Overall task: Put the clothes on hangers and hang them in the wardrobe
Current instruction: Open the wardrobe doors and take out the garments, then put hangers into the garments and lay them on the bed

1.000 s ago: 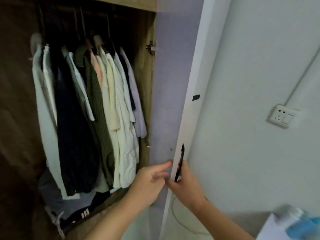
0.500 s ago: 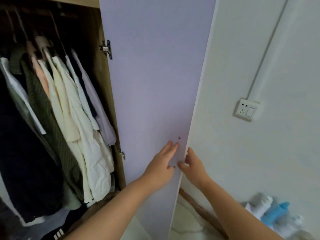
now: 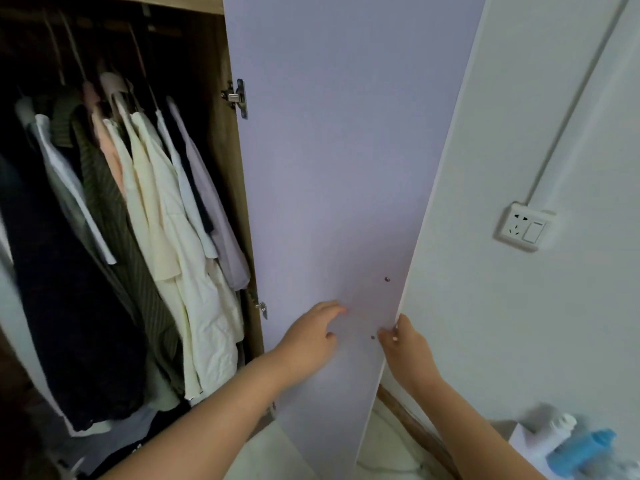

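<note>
Hands: two in shot, both bare, both reaching forward from the bottom edge to the lower part of the wardrobe door (image 3: 339, 168).
Left hand (image 3: 308, 337): arm comes up from lower left, wrist straight, palm toward the lilac inner face of the door; fingers spread loose and half open, tips at or on the panel, gripping nothing.
Right hand (image 3: 403, 344): arm angles in from lower right; fingers wrap the door's free edge, thumb on the lilac face, pinching the panel's edge.
Door: one panel, swung open, standing between the wardrobe opening and the white wall (image 3: 519, 306).
Screw holes: two small dark dots in the door, one (image 3: 387, 279) above the right hand, one (image 3: 372, 337) just beside its thumb.
Hinges: two on the wardrobe's side wall, upper (image 3: 237, 98) and lower (image 3: 261, 308).
Hanging clothes (image 3: 166, 216): a packed row on the rail inside the wardrobe, left of the door; roughly eight garments, exact count hard to tell. Cream and white shirts sit nearest the door, an olive striped one and a dark one further left.
Folded heap (image 3: 114, 441): dark fabric on the wardrobe floor below the row, blurred.
Wall socket (image 3: 524, 226): one, on the wall, right of the door, with a cable duct (image 3: 568, 109) running up from it.
Bottles (image 3: 571, 441): white and blue, bottom right corner, too blurred to count.
</note>
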